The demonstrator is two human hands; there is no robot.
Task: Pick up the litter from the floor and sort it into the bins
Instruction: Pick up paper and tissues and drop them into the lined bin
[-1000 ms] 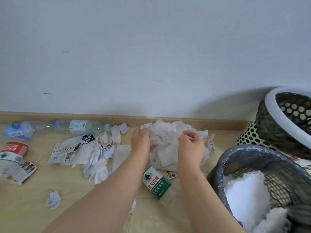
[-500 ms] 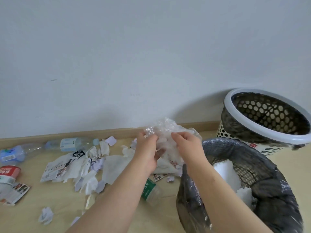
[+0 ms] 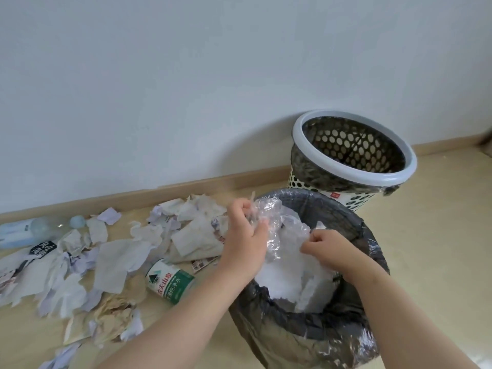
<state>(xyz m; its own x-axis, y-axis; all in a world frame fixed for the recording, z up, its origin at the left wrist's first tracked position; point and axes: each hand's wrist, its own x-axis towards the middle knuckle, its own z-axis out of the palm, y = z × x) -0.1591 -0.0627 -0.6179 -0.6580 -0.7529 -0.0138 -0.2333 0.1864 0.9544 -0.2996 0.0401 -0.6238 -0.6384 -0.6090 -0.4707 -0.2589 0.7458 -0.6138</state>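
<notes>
1. I have a crumpled wad of clear plastic film (image 3: 275, 222) held over the open mouth of the near bin (image 3: 348, 218), the one with the dark liner, just above the white paper (image 3: 290, 278) already inside.
2. My left hand (image 3: 246, 237) grips the wad's left side with fingers curled round it. My right hand (image 3: 328, 249) has its fingers curled tight and seems to pinch the film's right edge, though where exactly fingertip meets film is hard to make out.
3. I judge the film to be almost weightless, soft and springy. It will likely spring back open once I let go, and it may cling to my fingers.
4. It is slick too, so I would take it by a bunched fold, not a flat sheet, and keep the two grips near each other so that no loose tail hangs outside the rim.
5. Nothing here is fragile, so a firm squeeze does no harm.
6. Compared with a second ago, the wad is up off the floor: then both hands were gathering it by the skirting board, among the paper scraps (image 3: 119, 259).
7. Half a second ago it was only at the bin's left edge. Now it sits over the opening.
8. The green-labelled bottle (image 3: 170, 280) lies on the floor as before, and the far bin (image 3: 354, 179) shows more fully.
</notes>
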